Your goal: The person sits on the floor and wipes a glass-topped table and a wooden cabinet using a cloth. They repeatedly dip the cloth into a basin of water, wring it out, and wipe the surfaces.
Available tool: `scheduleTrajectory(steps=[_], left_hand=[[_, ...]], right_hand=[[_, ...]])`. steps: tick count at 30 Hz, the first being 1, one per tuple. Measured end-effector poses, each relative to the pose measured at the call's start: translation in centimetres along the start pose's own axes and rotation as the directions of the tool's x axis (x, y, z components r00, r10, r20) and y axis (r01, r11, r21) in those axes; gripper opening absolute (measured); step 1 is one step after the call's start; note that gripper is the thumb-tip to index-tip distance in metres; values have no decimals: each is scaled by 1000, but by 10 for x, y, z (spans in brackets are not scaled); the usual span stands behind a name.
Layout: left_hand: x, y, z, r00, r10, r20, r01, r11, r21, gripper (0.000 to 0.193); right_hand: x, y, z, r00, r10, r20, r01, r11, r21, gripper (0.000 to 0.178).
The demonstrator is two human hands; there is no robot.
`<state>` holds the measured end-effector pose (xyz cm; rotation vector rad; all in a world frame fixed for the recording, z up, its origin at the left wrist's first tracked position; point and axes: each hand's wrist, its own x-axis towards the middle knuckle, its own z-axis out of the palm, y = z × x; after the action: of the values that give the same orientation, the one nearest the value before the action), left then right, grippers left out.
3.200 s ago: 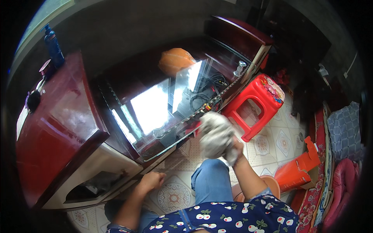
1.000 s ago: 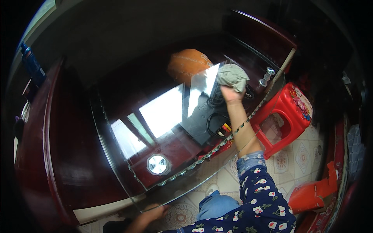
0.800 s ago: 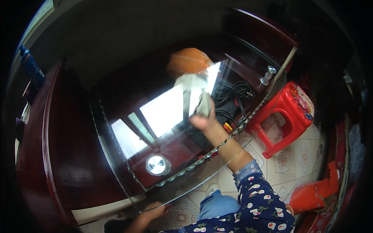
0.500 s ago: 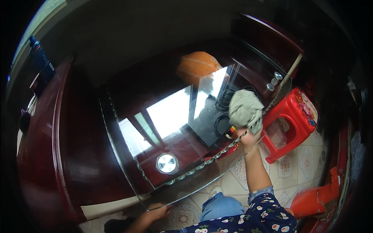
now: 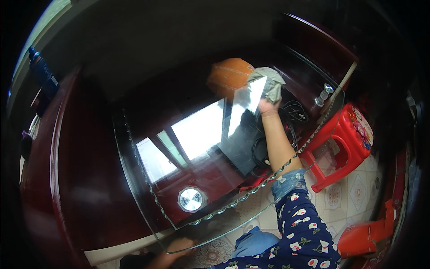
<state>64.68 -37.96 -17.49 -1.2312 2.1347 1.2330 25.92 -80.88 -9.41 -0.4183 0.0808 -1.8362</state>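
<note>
Under the glass tabletop (image 5: 242,235), my right hand (image 5: 268,106) is closed on a crumpled grey-green cloth (image 5: 274,89). The sleeved arm passes beneath the glass's scalloped edge, and window reflections partly cover the cloth. Just beyond the cloth lies an orange bag (image 5: 229,76). Coiled black cables (image 5: 295,110) and a flat dark box (image 5: 239,154) are close to my right forearm. At the near left corner of the glass, my left hand (image 5: 180,245) is curled around the edge; its fingers are partly blurred.
A red plastic stool (image 5: 345,139) stands by the table's right side. A round faceted glass foot (image 5: 192,199) shows near the front, another support (image 5: 323,95) at right. Dark red cabinet (image 5: 40,179) with a blue pump bottle (image 5: 42,71) at left; orange-red box (image 5: 363,235) at lower right.
My right hand has carried the cloth farther in and slightly left, from the near right edge to beside the orange bag. My left hand stays at the glass corner. The view has shifted a little.
</note>
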Motion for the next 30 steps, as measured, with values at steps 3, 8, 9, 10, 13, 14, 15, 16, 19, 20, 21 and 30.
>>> scheduleTrajectory(steps=[3,8,9,10,13,14,15,16,19,20,21,30], left_hand=[[3,4,-7,999,16,38,-16,1000,8,26],[3,-7,-6,997,70,-12,-71,997,-33,29],[7,-18,4,994,104,-36,-106,993,-47,30],[11,-28,15,989,136,-61,-139,988,-61,30],[8,-49,40,989,113,-95,-122,987,-103,30],[17,-53,44,978,158,-137,-172,980,-102,30],[40,-55,40,961,235,-145,-247,966,-77,30],[42,-58,44,965,223,-139,-235,969,-80,30],[17,-69,66,991,89,-102,-101,988,-118,30],[28,-70,62,988,122,-92,-131,987,-92,30],[33,-72,61,988,130,-82,-136,987,-81,30],[48,-90,74,995,101,-25,-102,993,-61,30]], right_hand=[[-6,10,1,803,227,551,-407,884,229,50],[5,-11,-4,991,106,76,-112,991,77,53],[15,-17,-8,997,55,-60,-51,997,63,53],[24,-23,-13,1000,27,-15,-24,988,155,55],[39,0,-16,993,36,-112,-12,978,209,55],[55,-12,-27,973,-232,-3,219,922,-320,54],[79,-52,-45,872,-426,242,452,510,-732,52],[82,-44,-51,872,-405,276,460,481,-746,51],[52,36,-18,996,-32,84,34,999,-21,49],[61,22,-22,946,-176,273,312,726,-613,49],[62,22,-22,851,-286,440,485,109,-867,49],[44,34,15,968,-184,173,158,-93,-983,42]])
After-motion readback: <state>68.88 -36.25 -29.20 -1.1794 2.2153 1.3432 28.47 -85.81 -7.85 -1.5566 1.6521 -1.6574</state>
